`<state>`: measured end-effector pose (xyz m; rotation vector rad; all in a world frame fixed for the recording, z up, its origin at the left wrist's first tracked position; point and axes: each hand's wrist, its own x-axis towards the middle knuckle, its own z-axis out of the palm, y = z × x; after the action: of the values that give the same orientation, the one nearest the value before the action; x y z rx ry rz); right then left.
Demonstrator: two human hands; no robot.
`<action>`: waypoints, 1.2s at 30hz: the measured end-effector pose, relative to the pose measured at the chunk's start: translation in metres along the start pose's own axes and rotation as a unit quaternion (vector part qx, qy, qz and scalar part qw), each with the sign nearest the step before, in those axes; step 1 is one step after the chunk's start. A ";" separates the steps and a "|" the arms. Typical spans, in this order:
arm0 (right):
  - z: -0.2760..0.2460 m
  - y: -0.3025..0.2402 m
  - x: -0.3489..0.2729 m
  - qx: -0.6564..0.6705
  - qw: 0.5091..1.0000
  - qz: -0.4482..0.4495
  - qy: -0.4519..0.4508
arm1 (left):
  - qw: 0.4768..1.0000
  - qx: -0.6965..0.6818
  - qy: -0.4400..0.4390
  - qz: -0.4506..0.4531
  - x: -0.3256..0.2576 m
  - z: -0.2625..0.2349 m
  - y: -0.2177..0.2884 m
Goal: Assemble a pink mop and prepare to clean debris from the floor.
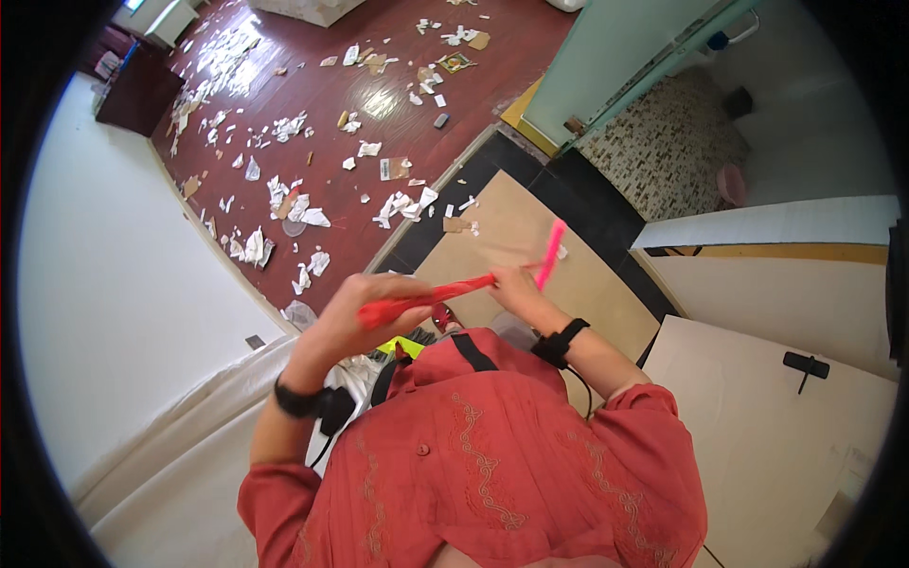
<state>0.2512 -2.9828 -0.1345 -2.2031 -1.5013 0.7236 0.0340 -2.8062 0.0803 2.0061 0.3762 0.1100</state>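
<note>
A long red twisted strip [440, 295], like gathered thin plastic or cloth, stretches between my two hands in front of my body. My left hand [346, 317] curls around its thicker end, thumb below and fingers over the top. The narrower end is pinched in my right hand [516, 290]. Just past my right fingers, a bright pink straight bar [551, 254] sticks up at a steep angle. Whether it joins the red strip is unclear, as my right hand covers that spot. Both wrists wear black straps.
Scraps of paper and card [402, 206] lie scattered over the dark red floor [322, 161]. A beige board [492, 237] covers black tiles below me. At right, a pale green door [597, 57] opens onto a mosaic-tiled room with a pink basin [730, 185]. A white wall [104, 237] runs along the left.
</note>
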 end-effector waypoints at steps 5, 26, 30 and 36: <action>0.013 0.101 -0.029 -0.049 0.994 0.083 -0.045 | 0.994 -0.076 -0.071 -0.027 0.068 0.077 -0.066; 0.017 -0.065 0.236 0.100 0.986 -0.115 -0.067 | 0.936 0.016 0.207 -0.286 0.090 -0.087 0.009; 0.017 -0.096 0.258 0.139 0.979 -0.139 -0.062 | 0.940 0.196 0.172 -0.219 0.102 -0.069 0.051; 0.006 -0.111 0.223 0.205 0.959 -0.192 -0.038 | 0.930 0.216 0.188 -0.230 0.069 -0.055 0.096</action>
<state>0.2319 -2.7344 -0.1206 -1.5407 -1.5818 0.8960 0.1068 -2.7761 0.1843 2.2641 1.1943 0.1234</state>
